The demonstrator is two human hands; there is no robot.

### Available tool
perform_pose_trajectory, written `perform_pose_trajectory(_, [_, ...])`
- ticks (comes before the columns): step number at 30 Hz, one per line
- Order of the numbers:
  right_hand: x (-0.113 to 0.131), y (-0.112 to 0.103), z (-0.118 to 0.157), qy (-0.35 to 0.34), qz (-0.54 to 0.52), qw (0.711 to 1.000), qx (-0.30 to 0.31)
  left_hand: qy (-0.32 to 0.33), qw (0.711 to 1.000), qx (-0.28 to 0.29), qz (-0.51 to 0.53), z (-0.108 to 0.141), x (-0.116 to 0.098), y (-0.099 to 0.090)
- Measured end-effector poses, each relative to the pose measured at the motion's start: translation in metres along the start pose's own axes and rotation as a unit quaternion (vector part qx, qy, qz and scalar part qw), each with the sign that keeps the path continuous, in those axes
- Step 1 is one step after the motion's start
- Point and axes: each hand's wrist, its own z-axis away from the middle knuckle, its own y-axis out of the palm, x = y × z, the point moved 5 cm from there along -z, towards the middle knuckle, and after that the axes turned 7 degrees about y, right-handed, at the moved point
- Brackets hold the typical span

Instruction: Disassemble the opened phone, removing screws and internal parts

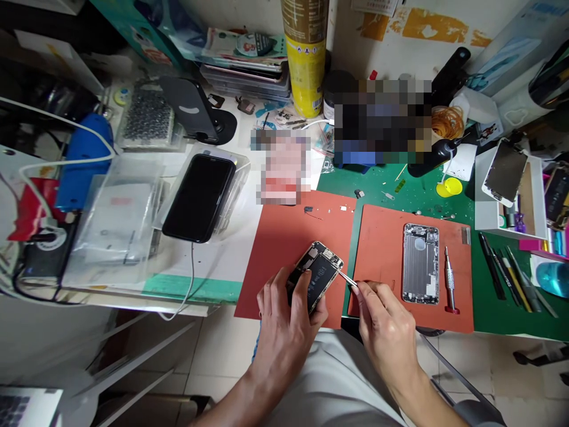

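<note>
An opened phone (pixel 319 274), its battery and inner parts showing, lies tilted on the left orange mat (pixel 284 237). My left hand (pixel 288 308) is wrapped over it, fingers on its near and left edges and one across the battery. In my right hand (pixel 382 314) are thin metal tweezers (pixel 348 279), pinched between thumb and fingers, their tips at the phone's upper right edge. Small loose parts (pixel 309 209) sit on the mat beyond the phone.
An empty phone housing (pixel 421 264) and a screwdriver (pixel 450 281) lie on the right orange mat (pixel 382 237). A black phone (pixel 200 197) is at the left, near a phone stand (pixel 190 110). Several pens and tools (pixel 511 276) lie at the right. A yellow can (pixel 306 65) stands behind.
</note>
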Motion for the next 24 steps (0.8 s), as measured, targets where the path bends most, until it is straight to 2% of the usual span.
perform_pose_trajectory(6, [-0.0017, 0.001, -0.0021, 0.003, -0.025, 1.0, 0.009, -0.003, 1.0, 0.006, 0.012, 0.0, 0.0016, 0.0012])
perform_pose_trajectory(16, [-0.0016, 0.0006, -0.0056, 0.001, -0.043, 0.999, -0.01, -0.01, 0.999, 0.005, 0.031, 0.0001, 0.0031, 0.0021])
perform_pose_trajectory(24, [-0.0008, -0.0008, -0.0066, 0.005, -0.04, 0.999, 0.01, -0.01, 0.999, 0.003, 0.031, -0.0007, 0.0025, 0.0012])
